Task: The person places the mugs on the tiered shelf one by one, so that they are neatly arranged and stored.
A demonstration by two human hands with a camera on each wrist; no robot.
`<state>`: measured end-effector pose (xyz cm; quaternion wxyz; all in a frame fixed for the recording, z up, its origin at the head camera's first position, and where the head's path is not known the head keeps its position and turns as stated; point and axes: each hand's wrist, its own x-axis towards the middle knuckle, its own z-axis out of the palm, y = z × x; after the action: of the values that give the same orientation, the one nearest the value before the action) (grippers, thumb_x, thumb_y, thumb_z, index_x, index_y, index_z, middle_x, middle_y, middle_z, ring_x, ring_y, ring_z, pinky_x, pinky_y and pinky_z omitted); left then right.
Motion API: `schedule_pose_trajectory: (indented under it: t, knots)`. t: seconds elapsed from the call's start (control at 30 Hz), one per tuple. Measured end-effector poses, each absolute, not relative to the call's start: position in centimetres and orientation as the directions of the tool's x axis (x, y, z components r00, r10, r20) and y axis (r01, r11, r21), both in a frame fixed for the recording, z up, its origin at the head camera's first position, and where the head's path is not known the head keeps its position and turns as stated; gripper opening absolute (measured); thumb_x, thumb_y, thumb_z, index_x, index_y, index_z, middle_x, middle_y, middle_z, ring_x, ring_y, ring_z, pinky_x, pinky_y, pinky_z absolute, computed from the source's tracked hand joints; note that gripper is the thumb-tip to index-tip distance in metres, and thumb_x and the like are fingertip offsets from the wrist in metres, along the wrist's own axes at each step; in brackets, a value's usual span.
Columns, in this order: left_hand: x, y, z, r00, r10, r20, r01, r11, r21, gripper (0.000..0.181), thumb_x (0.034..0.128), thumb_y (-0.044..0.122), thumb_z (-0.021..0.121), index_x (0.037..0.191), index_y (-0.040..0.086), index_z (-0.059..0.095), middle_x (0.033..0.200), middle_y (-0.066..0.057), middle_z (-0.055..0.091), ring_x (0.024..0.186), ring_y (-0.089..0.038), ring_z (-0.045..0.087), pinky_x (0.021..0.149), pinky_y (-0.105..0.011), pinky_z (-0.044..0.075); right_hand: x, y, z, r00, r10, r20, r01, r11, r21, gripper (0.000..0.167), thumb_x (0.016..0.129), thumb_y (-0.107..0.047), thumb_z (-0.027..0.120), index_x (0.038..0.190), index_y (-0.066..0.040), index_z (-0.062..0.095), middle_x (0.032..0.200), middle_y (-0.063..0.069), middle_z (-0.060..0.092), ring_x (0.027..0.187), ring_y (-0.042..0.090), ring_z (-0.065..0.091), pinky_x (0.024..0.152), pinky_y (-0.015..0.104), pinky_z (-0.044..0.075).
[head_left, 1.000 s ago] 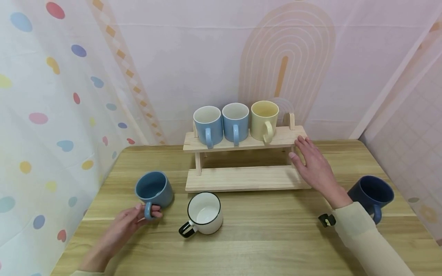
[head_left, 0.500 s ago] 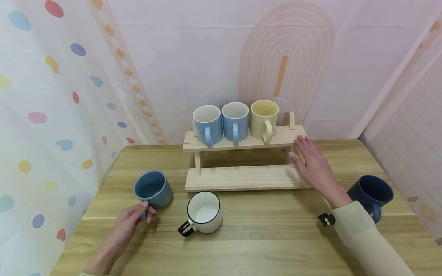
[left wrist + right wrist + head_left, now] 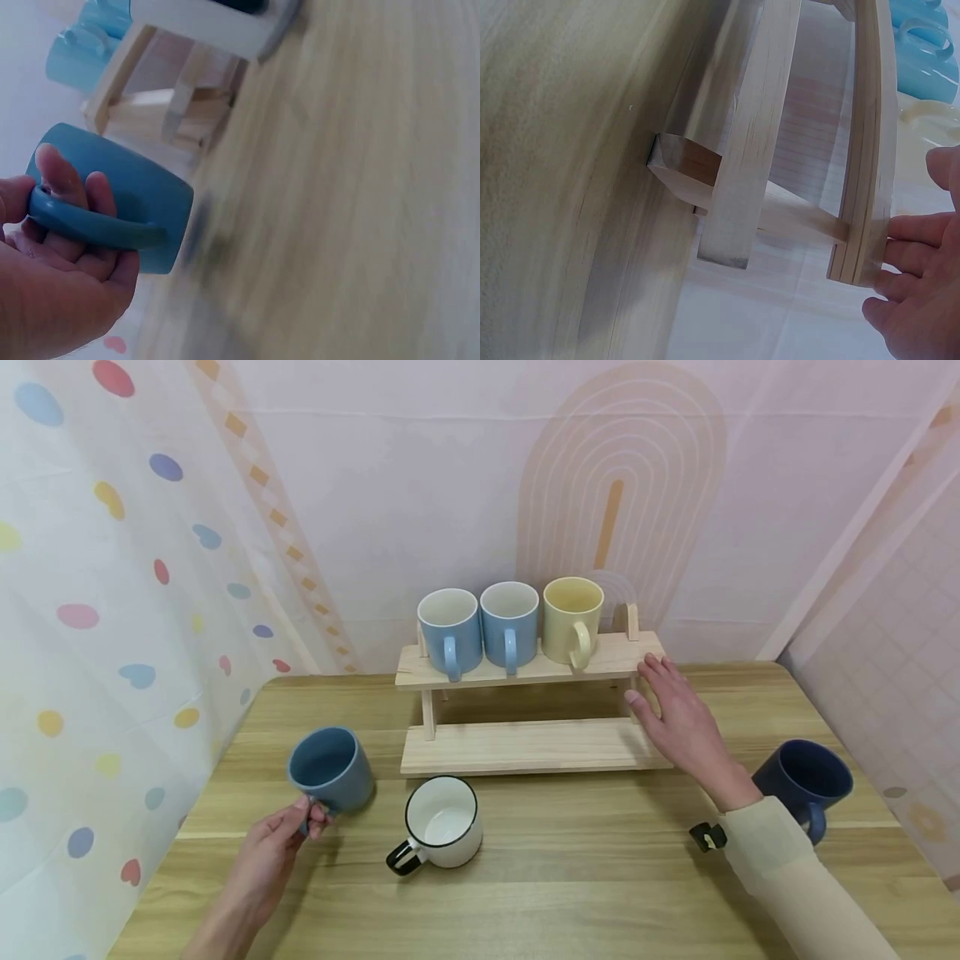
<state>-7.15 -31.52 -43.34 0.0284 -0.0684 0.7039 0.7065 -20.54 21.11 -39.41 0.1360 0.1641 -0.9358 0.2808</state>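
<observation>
At the left of the table my left hand grips the handle of a teal mug. In the left wrist view, fingers pass through the handle and the thumb lies over its top. I cannot tell whether the mug's base touches the table. My right hand has fairly straight fingers, which touch the right end of a two-tier wooden shelf. The right wrist view shows those fingertips against the edge of the upper board. On that board stand two light blue mugs and a yellow mug.
A white mug with a black rim stands in front of the shelf, to the right of the teal mug. A dark blue mug stands beside the right forearm, partly hidden by the sleeve. Patterned cloth hangs behind the table.
My left fingers have closed from loosely around the teal mug's handle into a grip on it. The mug has shifted very slightly. My right hand stays at the shelf's end.
</observation>
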Motion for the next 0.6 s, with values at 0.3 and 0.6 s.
schedule_pose_trajectory:
  t: [0.3, 0.6]
  knots:
    - [-6.7, -29.1, -41.0, -1.0, -0.022, -0.019, -0.017, -0.059, 0.998, 0.04, 0.1123, 0.028, 0.046, 0.099, 0.002, 0.072, 0.086, 0.004, 0.068, 0.101, -0.012, 0.065, 0.098, -0.02, 0.04, -20.5, 21.2, -39.4, -0.911, -0.223, 0.346, -0.378, 0.786, -0.489, 0.064, 0.111, -0.039, 0.045, 0.152, 0.01, 0.042, 0.163, 0.027, 0.032, 0.155, 0.044, 0.019, 0.122, 0.064, 0.02]
    - [-6.7, -25.6, -39.1, -0.997, -0.042, 0.059, 0.064, -0.132, 0.989, 0.036, 0.112, 0.02, 0.047, 0.094, 0.003, 0.073, 0.083, 0.002, 0.069, 0.098, -0.014, 0.065, 0.098, -0.022, 0.045, -20.5, 20.9, -39.4, -0.912, -0.22, 0.345, -0.375, 0.788, -0.489, 0.063, 0.111, -0.039, 0.045, 0.152, 0.009, 0.043, 0.163, 0.027, 0.032, 0.155, 0.044, 0.019, 0.12, 0.067, 0.022]
